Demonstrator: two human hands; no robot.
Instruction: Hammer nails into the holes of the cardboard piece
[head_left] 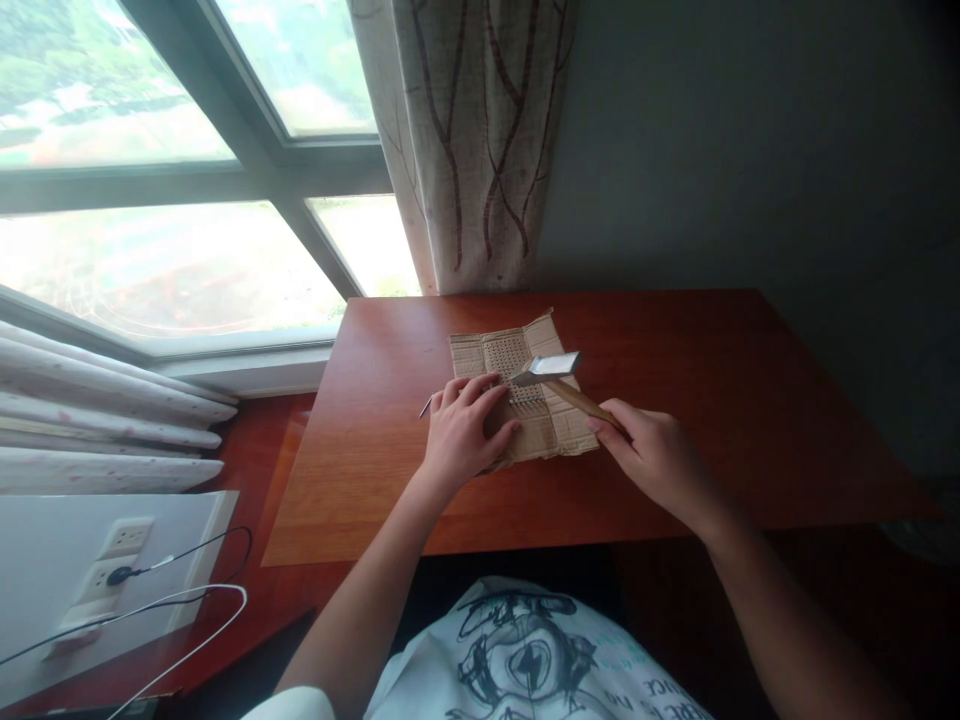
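My right hand (660, 455) is closed around the wooden handle of a hammer (555, 367). Its pale metal head is raised over a piece of brown cardboard (574, 425) on the table, the narrow end close to my left fingertips. My left hand (465, 425) rests palm down on the cardboard's left part, fingers spread. A small panel dotted with rows of holes (504, 352) lies in the middle of the cardboard, with a thin shiny line along its near side. Left of my left hand the end of a thin metal rod (425, 407) sticks out; the rest is hidden.
A reddish-brown wooden table (720, 400) carries the cardboard. Behind it hang a patterned curtain (480, 150) and a dark wall. A large window (165, 250) is at the left. Below it, a wall socket (112, 570) has a plug and cables (240, 590).
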